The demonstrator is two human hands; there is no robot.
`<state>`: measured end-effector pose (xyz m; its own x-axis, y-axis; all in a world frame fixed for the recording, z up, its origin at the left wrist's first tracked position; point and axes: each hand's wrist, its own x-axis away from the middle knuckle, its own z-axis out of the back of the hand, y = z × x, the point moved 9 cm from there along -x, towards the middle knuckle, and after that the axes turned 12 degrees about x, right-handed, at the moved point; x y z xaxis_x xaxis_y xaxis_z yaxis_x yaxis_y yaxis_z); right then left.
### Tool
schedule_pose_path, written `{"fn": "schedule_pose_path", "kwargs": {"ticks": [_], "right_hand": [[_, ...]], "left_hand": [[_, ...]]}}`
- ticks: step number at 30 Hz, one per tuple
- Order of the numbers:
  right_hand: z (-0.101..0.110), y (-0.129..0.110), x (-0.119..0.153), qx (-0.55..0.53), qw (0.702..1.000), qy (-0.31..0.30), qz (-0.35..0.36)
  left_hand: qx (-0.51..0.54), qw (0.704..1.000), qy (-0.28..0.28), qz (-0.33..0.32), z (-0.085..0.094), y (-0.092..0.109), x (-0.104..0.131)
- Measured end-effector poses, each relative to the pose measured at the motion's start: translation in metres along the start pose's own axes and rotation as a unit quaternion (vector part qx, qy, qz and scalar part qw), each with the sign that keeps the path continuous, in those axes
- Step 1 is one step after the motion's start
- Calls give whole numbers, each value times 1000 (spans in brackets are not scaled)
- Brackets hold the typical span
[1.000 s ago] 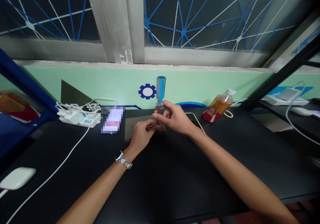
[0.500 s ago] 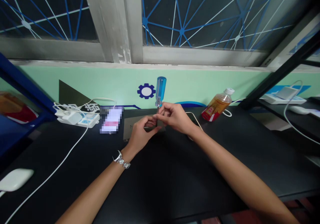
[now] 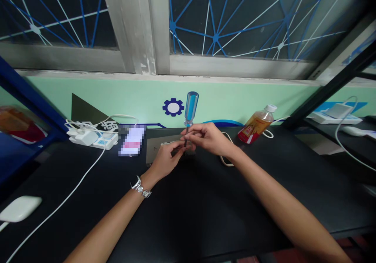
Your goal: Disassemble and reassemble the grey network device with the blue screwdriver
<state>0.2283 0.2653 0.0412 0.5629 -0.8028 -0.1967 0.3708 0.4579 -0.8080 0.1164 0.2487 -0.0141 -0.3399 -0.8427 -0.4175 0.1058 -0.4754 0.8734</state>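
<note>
A screwdriver [image 3: 191,107] with a clear blue handle stands nearly upright, handle up, tilted slightly right. My right hand [image 3: 210,138] is closed, thumb and fingers pinching its metal shaft below the handle. Just below and to the left, my left hand [image 3: 167,159] has its thumb and fingers pressed together at the shaft's lower end. What lies between those fingertips is too small and covered to make out. Behind my left hand lies a flat grey-brown panel [image 3: 152,147] on the black table [image 3: 182,216], partly hidden by both hands. A silver watch [image 3: 141,186] circles my left wrist.
Left of the panel are a blurred-out phone [image 3: 132,140] and a white power strip [image 3: 107,140] with cables. A tilted drink bottle [image 3: 255,126] stands right of my hands. A pale-edged object [image 3: 225,161] shows behind my right hand. A white device [image 3: 22,209] lies far left.
The screwdriver's handle has tilted a little to the right. My right hand has shifted slightly right, and my left fingers have drawn closer together at the shaft's lower end.
</note>
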Motion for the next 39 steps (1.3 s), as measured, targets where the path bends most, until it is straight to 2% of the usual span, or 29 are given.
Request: {"fn": "schedule_pose_path", "kwargs": {"ticks": [5,8,10,12,14,16,18,22,23,24,29,33,36,39], "right_hand": [[7,5,-3,95,989,117,-11],[11,4,-2,127,978,164,-16],[9,4,-2,124,982,139,-20],[3,3,-2,92,993,73,-21],[-3,1,-1,45,999,8,-13],[-5,-1,1,23,1000,-17,-3],[-2,-1,0,44,999,10,4],[12,2,-1,137,981,139,-8],[12,1,-1,152,977,151,-7],[11,-1,-1,158,977,145,-2],[-2,-12,-1,118,991,22,50],[5,-12,0,130,989,44,48],[6,-7,-3,109,992,59,22],[3,-3,-5,98,994,58,1]], "left_hand": [[-24,996,83,-5,7,-2,2],[-34,996,80,-9,6,-2,2],[-37,998,47,-10,3,0,1],[-40,999,15,-11,0,2,0],[-40,999,-1,-12,-2,4,0],[-25,1000,-7,-9,-4,4,0],[4,1000,2,0,-4,3,0],[11,998,66,14,3,-2,0],[3,997,72,15,4,-3,0],[-4,997,70,15,5,-4,0],[-47,999,5,-2,2,-3,-1],[-205,977,-45,-48,7,0,-3],[-312,947,-73,-21,15,-19,-6],[-347,934,-88,17,21,-39,-9]]}}
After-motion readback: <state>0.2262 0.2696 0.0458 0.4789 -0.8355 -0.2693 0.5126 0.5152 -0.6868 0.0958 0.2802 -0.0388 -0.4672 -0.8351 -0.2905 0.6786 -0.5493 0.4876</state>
